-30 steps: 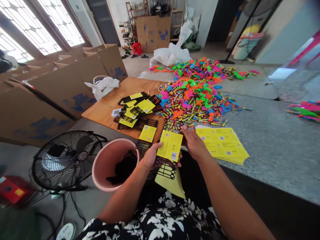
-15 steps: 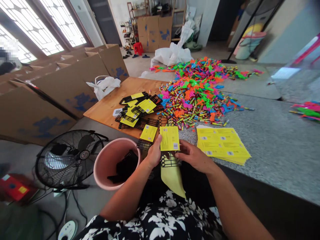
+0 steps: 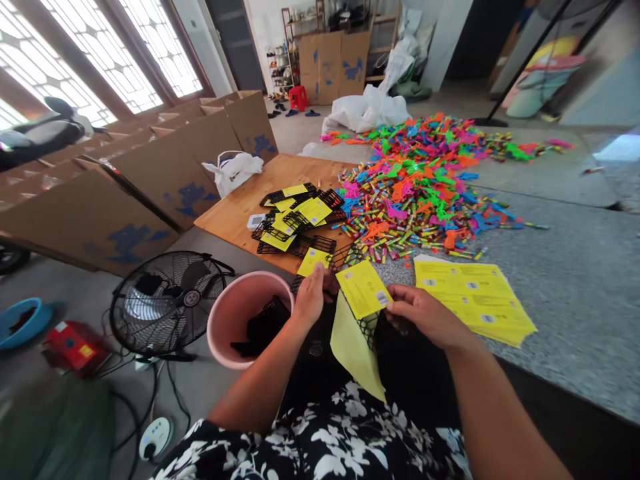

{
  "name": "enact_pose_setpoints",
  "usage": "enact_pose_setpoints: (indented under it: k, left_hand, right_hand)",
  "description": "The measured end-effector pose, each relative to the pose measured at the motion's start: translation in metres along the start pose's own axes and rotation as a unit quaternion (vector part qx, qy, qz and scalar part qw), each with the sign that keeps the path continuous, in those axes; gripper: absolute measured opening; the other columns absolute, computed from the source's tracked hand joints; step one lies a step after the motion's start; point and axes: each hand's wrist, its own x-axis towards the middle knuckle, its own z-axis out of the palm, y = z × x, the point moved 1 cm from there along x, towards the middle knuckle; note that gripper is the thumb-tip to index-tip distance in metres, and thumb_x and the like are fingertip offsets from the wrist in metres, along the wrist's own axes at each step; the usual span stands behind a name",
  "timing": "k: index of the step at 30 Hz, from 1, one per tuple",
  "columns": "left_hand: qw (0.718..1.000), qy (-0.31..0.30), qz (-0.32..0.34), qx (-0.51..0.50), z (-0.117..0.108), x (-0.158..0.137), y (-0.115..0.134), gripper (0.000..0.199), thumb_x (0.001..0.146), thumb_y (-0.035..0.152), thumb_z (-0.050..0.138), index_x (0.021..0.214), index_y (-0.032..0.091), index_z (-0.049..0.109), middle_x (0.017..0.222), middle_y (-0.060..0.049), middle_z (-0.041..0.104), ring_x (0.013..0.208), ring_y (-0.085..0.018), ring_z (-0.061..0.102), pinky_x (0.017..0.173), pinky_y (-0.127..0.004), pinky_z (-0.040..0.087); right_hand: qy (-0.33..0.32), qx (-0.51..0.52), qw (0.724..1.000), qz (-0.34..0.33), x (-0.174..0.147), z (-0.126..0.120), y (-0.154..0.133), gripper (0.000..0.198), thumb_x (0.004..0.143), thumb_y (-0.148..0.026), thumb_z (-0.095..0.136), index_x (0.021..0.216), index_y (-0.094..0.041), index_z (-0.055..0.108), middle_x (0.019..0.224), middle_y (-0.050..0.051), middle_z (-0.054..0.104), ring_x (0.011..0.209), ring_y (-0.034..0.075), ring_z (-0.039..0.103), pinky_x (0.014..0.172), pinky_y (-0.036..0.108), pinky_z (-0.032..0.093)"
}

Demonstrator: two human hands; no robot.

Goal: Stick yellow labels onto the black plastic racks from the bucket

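Observation:
My left hand [image 3: 309,298] and my right hand [image 3: 423,313] together hold a black plastic grid [image 3: 369,325] with a yellow label [image 3: 364,288] stuck on its face. The piece is tilted, its lower part in front of my lap. A yellow sheet [image 3: 356,350] lies on my lap beneath it. Just ahead, on a wooden board [image 3: 240,207], lies a heap of labelled black grids [image 3: 295,223]. To the right of my right hand, a stack of yellow label sheets [image 3: 475,300] rests on the grey stone slab [image 3: 565,300].
A pink bucket [image 3: 235,313] with black pieces stands by my left knee, a floor fan [image 3: 167,300] beside it. A large pile of colourful plastic toys [image 3: 420,180] covers the slab ahead. Cardboard boxes [image 3: 150,173] line the left. A power strip [image 3: 155,433] lies on the floor.
The labelled grid has come down and toward me and now tilts to the right. My view has shifted right, and both hands stay on the piece.

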Motion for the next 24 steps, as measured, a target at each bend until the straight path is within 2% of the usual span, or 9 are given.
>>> enact_pose_setpoints:
  k: [4,7,9,12,14,17,19,21,24]
  left_hand:
    - [0.981,0.005,0.03,0.193,-0.012,-0.043,-0.008,0.052,0.092,0.061,0.06,0.119,0.017,0.065,0.096,-0.006,0.069,0.081,-0.017,0.063,0.07,-0.028,0.049]
    - [0.971,-0.097,-0.035,0.216,-0.015,-0.059,-0.015,0.047,0.088,0.048,0.068,0.121,0.016,0.06,0.096,-0.004,0.069,0.079,-0.016,0.061,0.071,-0.027,0.048]
    - [0.966,-0.159,-0.054,0.198,-0.017,-0.06,-0.018,0.031,0.089,0.036,0.063,0.112,0.015,0.062,0.093,-0.003,0.068,0.078,-0.016,0.061,0.069,-0.026,0.046]
    - [0.973,-0.177,-0.054,0.139,-0.022,-0.055,-0.018,0.022,0.087,0.03,0.062,0.104,0.016,0.063,0.09,-0.002,0.067,0.076,-0.015,0.06,0.068,-0.025,0.045]
    - [0.98,-0.175,-0.067,0.06,-0.029,-0.052,-0.017,0.026,0.086,0.034,0.067,0.105,0.016,0.063,0.089,-0.002,0.067,0.075,-0.015,0.061,0.067,-0.024,0.046]
    - [0.982,-0.165,-0.081,-0.051,-0.039,-0.051,-0.009,0.035,0.083,0.042,0.074,0.106,0.017,0.064,0.086,-0.001,0.068,0.068,-0.014,0.061,0.065,-0.024,0.046]
    - [0.989,-0.138,-0.035,-0.05,-0.047,-0.051,0.005,0.029,0.086,0.041,0.074,0.101,0.017,0.067,0.079,0.0,0.067,0.064,-0.012,0.058,0.061,-0.023,0.044]
    - [0.989,-0.12,0.086,-0.008,-0.054,-0.051,0.024,0.019,0.087,0.036,0.076,0.091,0.017,0.073,0.078,-0.001,0.067,0.068,-0.013,0.06,0.064,-0.023,0.046]
    - [0.952,-0.147,0.266,0.034,-0.055,-0.051,0.048,0.004,0.085,0.022,0.077,0.084,0.02,0.08,0.107,-0.009,0.073,0.103,-0.022,0.067,0.089,-0.031,0.051]
  right_hand:
    - [0.077,-0.009,0.997,-0.025,0.028,-0.005,-0.025,0.027,0.079,-0.041,0.071,0.092,-0.018,0.067,0.065,-0.003,0.06,0.052,0.011,0.053,0.045,0.021,0.041]
    - [0.11,0.051,0.987,-0.109,0.062,0.006,-0.043,0.043,0.082,-0.048,0.07,0.116,-0.022,0.066,0.095,0.004,0.073,0.071,0.016,0.067,0.053,0.024,0.051]
    - [0.156,0.032,0.977,-0.145,0.079,0.015,-0.044,0.056,0.083,-0.051,0.071,0.131,-0.024,0.061,0.127,0.009,0.069,0.097,0.021,0.071,0.069,0.03,0.059]
    - [0.227,-0.097,0.961,-0.128,0.077,0.028,-0.029,0.048,0.087,-0.051,0.07,0.124,-0.02,0.066,0.125,0.012,0.07,0.104,0.025,0.07,0.086,0.039,0.06]
    - [0.217,-0.159,0.955,-0.125,0.059,0.034,-0.012,0.041,0.092,-0.051,0.066,0.119,-0.021,0.069,0.119,0.01,0.073,0.108,0.026,0.07,0.097,0.044,0.056]
    - [0.18,-0.215,0.952,-0.126,0.022,0.034,0.009,0.05,0.091,-0.052,0.069,0.133,-0.025,0.063,0.133,0.008,0.068,0.122,0.028,0.065,0.105,0.046,0.053]
    - [0.126,-0.237,0.954,-0.132,0.0,0.028,0.015,0.046,0.091,-0.049,0.07,0.132,-0.027,0.064,0.132,0.007,0.068,0.118,0.027,0.067,0.101,0.044,0.056]
    - [0.107,-0.256,0.942,-0.187,-0.019,0.021,0.013,0.025,0.096,-0.04,0.065,0.118,-0.028,0.07,0.127,0.005,0.07,0.117,0.025,0.067,0.102,0.043,0.055]
    - [0.231,-0.302,0.865,-0.326,-0.043,0.01,0.003,0.016,0.097,-0.023,0.061,0.103,-0.029,0.074,0.133,0.004,0.067,0.133,0.026,0.056,0.116,0.05,0.044]
